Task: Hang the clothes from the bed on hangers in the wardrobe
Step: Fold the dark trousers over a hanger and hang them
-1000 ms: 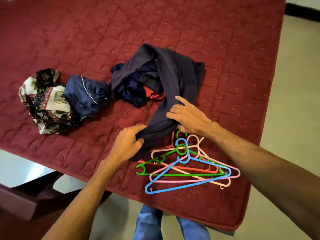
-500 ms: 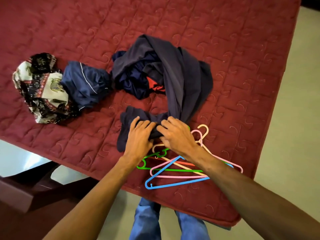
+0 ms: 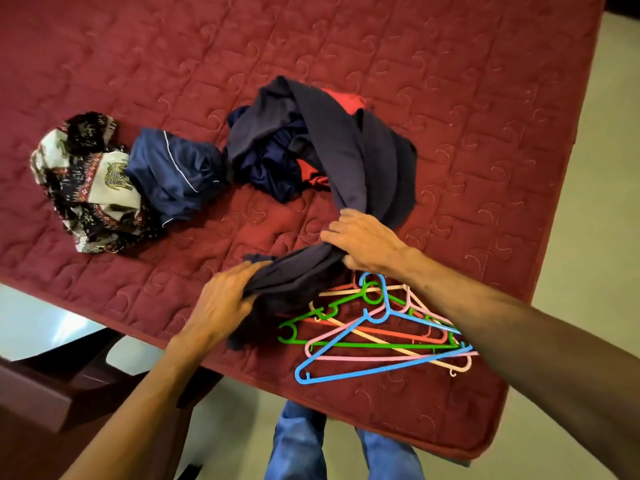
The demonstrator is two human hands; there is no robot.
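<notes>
"Clothes [image 3: 270, 157] first: what has changed with them?" asks one.

"In the head view, the hands lay side by side on the end of the dark garment [image 3: 339, 150] half a second back. Now they have drawn apart. The left hand [image 3: 221, 303] has its fingers curled round the loose end. The right hand [image 3: 363, 242] clutches the same cloth further up, so a bunched length runs between them. More of a red garment [image 3: 343, 98] also shows beyond the right hand."

"And for the job?"

"By the look of it, one piece is being worked out of the heap and straightened for hanging. Nothing is on a hanger yet, so the task has barely begun."

"Where is everything?"

"All on the bed [image 3: 450, 98]. The hangers [image 3: 374, 327] lie in a tangle just below the right hand, with the garment's end partly over them. The heap sits just beyond that hand. A blue garment [image 3: 173, 171] and a patterned cloth [image 3: 86, 178] lie well beyond the left hand, on its outer side."

"How does the dark piece look?"

"Long, soft and twisted like a rope. Its far part is still wound through the heap."
</notes>
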